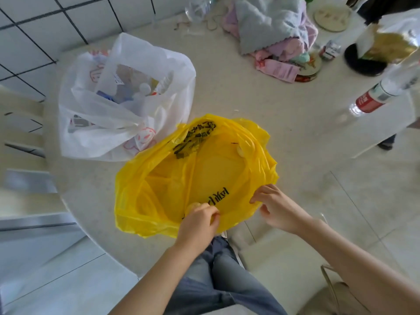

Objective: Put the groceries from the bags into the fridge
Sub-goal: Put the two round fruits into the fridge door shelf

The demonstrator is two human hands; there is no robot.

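The yellow bag (195, 176) lay on the round table (261, 105), near the edge closest to the person, and its mouth was pulled wide open. Inside it looked almost flat, with just one or two small pale round things (241, 151) showing near its rim, though what they were was hard to tell. The left hand (200, 221) was curled and pinched the near edge of the yellow bag, and a pale round thing (193, 206) showed right by its fingers; whether the hand held that too could not be told. The right hand (276, 206) gripped the same edge a little further along, with its fingers bent onto the plastic. Just behind the yellow bag, and touching it, stood a white bag (122, 98), and that one looked full, with bottles and packets peeking out of its top. So it seemed that the yellow bag was nearly done, and the white bag was not yet unpacked, so much of the job was left. No fridge could be seen at all. Further back on the table sat a pile of cloths (272, 28), some pink papers (277, 69) and a round plate (331, 18). Off to the right, a clear bottle with a red label (372, 98) leaned by the table's side.
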